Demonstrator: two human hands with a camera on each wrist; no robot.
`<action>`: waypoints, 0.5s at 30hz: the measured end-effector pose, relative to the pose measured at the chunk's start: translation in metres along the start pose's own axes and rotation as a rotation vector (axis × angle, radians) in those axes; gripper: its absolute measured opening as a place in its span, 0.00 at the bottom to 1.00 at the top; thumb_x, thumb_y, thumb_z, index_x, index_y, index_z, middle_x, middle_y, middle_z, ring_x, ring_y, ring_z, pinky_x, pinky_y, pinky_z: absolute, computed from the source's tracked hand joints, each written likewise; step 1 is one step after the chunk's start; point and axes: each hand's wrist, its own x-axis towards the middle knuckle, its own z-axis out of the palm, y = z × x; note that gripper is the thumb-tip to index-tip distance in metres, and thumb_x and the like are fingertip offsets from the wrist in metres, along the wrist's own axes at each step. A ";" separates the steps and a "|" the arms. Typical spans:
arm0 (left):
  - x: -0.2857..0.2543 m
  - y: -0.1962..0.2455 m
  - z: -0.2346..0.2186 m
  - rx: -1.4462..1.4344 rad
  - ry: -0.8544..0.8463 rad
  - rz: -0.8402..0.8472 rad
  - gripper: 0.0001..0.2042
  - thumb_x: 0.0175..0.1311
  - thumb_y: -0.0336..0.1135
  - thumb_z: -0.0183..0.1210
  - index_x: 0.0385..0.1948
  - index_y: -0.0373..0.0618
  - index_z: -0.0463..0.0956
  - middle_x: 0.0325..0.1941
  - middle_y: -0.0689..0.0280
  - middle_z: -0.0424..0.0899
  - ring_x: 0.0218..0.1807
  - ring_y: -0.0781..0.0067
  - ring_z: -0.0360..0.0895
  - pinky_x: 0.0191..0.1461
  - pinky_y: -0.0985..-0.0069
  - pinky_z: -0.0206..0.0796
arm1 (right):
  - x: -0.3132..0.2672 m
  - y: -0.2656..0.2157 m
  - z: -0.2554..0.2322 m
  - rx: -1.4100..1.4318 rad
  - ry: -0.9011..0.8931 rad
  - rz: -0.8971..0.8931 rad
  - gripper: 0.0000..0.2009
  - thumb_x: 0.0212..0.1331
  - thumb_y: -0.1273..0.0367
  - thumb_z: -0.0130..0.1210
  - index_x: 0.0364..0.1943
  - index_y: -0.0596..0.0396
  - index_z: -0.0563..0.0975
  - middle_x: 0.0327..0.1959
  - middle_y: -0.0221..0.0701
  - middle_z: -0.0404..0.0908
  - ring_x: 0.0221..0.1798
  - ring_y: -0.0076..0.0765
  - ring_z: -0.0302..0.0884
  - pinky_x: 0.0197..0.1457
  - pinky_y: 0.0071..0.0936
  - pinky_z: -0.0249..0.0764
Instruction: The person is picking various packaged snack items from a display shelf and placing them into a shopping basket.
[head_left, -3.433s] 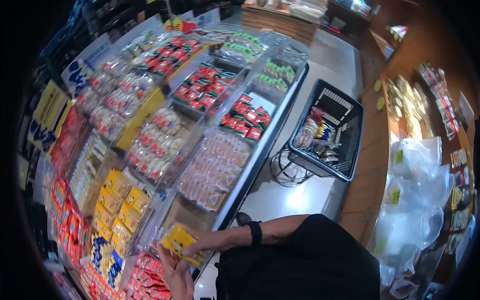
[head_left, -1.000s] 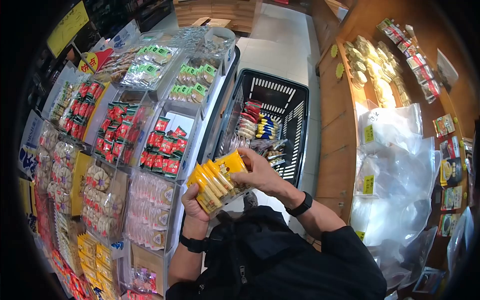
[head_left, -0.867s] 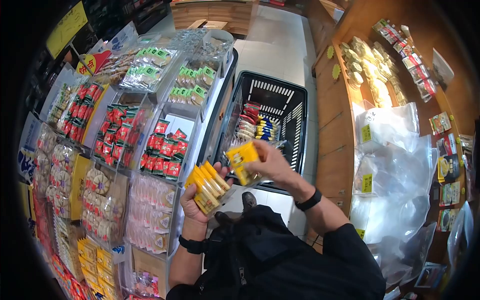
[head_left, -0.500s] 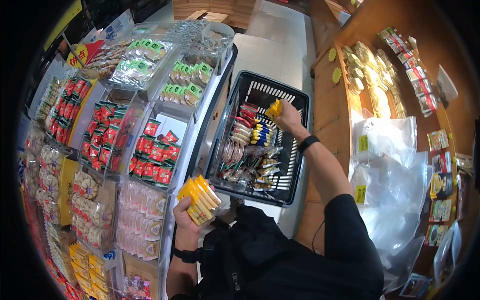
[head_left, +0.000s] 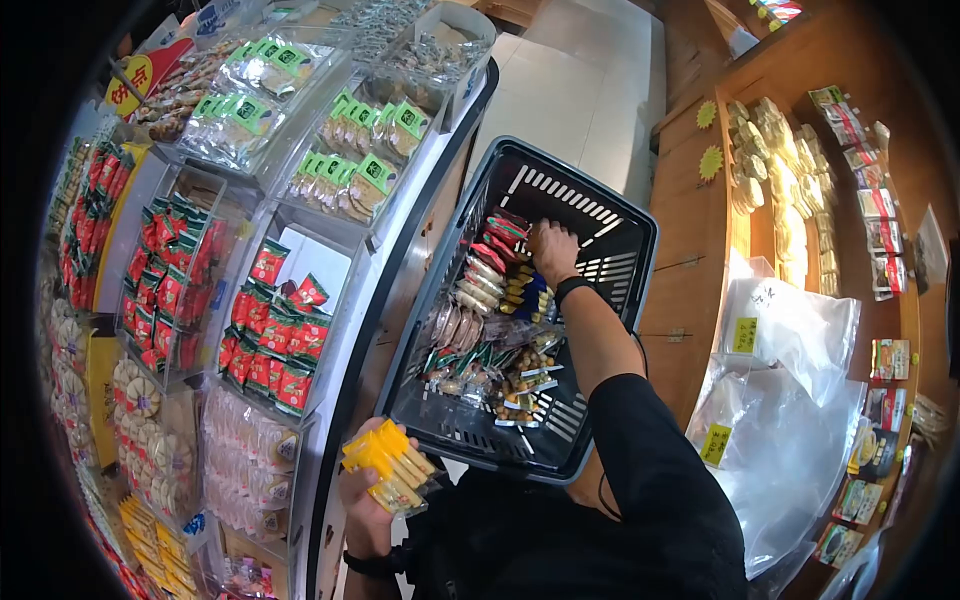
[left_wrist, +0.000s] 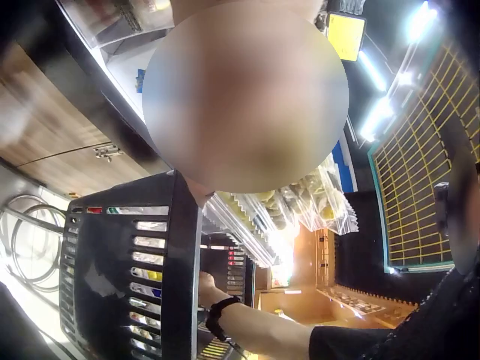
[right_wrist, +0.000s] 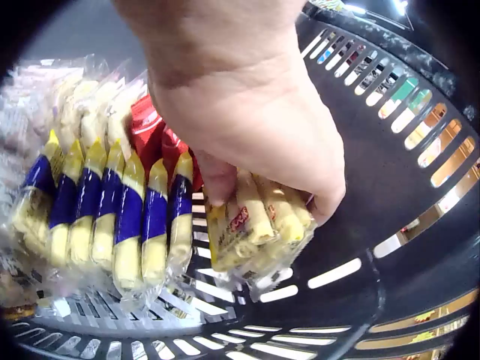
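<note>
My right hand (head_left: 555,250) reaches down inside the black shopping basket (head_left: 565,470), at its far right part. In the right wrist view its thumb and fingers grip several yellow snack packets (right_wrist: 251,225) against the basket wall. Beside them stands a row of blue-and-yellow wrapped snack packets (right_wrist: 124,217), with red packets (right_wrist: 150,135) behind. Outside the basket's near left corner, my left hand (head_left: 365,510) holds a bunch of yellow snack packets (head_left: 390,465). In the left wrist view a blurred disc covers most of that hand; clear wrapper ends (left_wrist: 322,199) show below it.
Clear bins of wrapped snacks, among them red packets (head_left: 270,335) and green-labelled packets (head_left: 345,185), line the left. On the right stands a wooden shelf unit (head_left: 680,300) with hanging plastic bags (head_left: 780,420). Pale snack packets (head_left: 480,285) fill the basket's left part.
Both hands have left the display bins with yellow packets. The bunch was split between them, and the right hand carried its share forward and down into the basket; the left kept the rest.
</note>
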 end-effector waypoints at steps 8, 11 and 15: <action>0.001 -0.001 -0.002 -0.048 -0.021 -0.017 0.37 0.41 0.33 0.68 0.60 0.40 0.64 0.52 0.51 0.74 0.54 0.47 0.75 0.57 0.50 0.72 | -0.001 0.001 0.013 0.325 -0.083 0.147 0.21 0.47 0.67 0.61 0.47 0.61 0.73 0.44 0.49 0.78 0.52 0.55 0.76 0.54 0.45 0.72; 0.003 0.003 -0.001 -0.016 -0.030 -0.029 0.37 0.41 0.33 0.67 0.60 0.41 0.64 0.53 0.51 0.73 0.55 0.47 0.75 0.57 0.50 0.72 | -0.009 -0.004 0.002 0.423 0.151 0.428 0.20 0.48 0.62 0.62 0.41 0.63 0.74 0.44 0.51 0.77 0.49 0.59 0.76 0.54 0.47 0.72; 0.004 0.008 -0.005 0.030 -0.041 -0.038 0.35 0.42 0.32 0.64 0.59 0.42 0.64 0.53 0.50 0.73 0.56 0.48 0.74 0.57 0.50 0.72 | -0.037 -0.010 0.013 0.684 0.201 0.871 0.22 0.48 0.66 0.60 0.44 0.69 0.72 0.48 0.58 0.75 0.53 0.61 0.74 0.57 0.45 0.71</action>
